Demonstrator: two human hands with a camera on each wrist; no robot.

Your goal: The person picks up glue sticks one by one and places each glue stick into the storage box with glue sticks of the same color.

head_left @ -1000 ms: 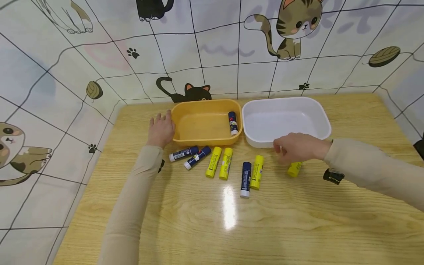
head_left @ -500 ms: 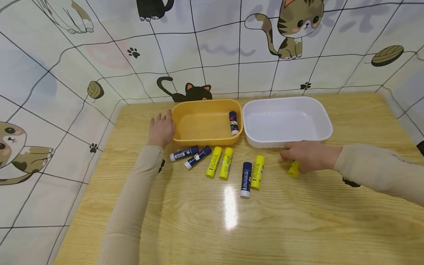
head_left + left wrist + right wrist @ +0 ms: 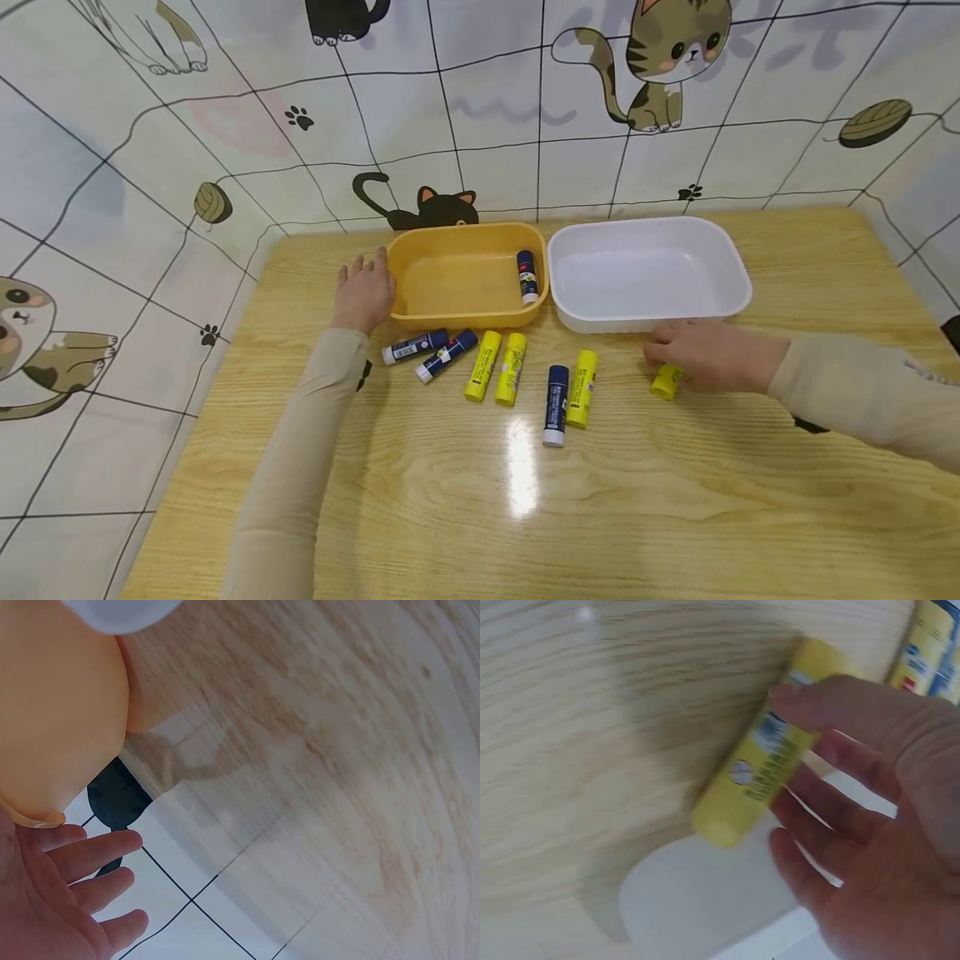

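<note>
My left hand [image 3: 363,296] rests against the left end of the orange tub [image 3: 468,322]. In the left wrist view its fingers [image 3: 96,855] lie loosely spread beside the tub's rim. One dark blue glue stick [image 3: 527,277] lies inside the tub at its right end. In front of the white tub [image 3: 648,321], my right hand [image 3: 708,354] holds a yellow glue stick [image 3: 665,383]. The right wrist view shows the thumb pressed on that yellow glue stick [image 3: 761,761] with the fingers curled behind it. In the head view the hand covers much of the stick.
On the wooden table [image 3: 450,508] lie two dark blue glue sticks [image 3: 431,354] near the orange tub, two yellow ones [image 3: 497,368] beside them, then another dark blue one [image 3: 556,406] next to a yellow one [image 3: 582,388]. A cat-patterned wall covering [image 3: 495,117] stands behind.
My right hand has shifted right and slightly down, onto the yellow glue stick, and its thumb and fingers have closed on it. My left hand stays at the orange tub.
</note>
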